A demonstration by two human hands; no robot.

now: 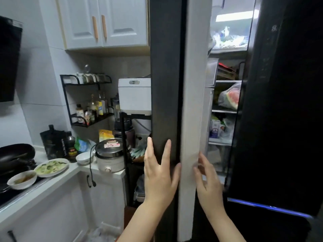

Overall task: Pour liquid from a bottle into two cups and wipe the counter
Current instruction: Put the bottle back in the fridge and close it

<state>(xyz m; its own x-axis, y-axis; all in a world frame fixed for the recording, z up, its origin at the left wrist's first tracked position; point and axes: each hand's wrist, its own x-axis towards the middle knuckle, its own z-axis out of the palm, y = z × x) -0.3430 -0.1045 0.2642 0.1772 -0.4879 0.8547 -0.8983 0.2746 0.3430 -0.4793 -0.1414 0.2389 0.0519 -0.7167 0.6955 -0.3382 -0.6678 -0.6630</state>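
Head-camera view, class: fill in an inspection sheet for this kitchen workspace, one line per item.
Surface: white counter, crowded.
Job's things: no pouring bottle, cups or cloth identified.
Clutter: white oval plate of green food; small white bowl of brown sauce; white electric pot with steel lid.
Grips: left hand flat on dark fridge door; right hand on its grey edge, holding nothing.
Cables: black cord hanging over the counter edge.
Surroundings: open lit fridge shelves; white wall cabinets.
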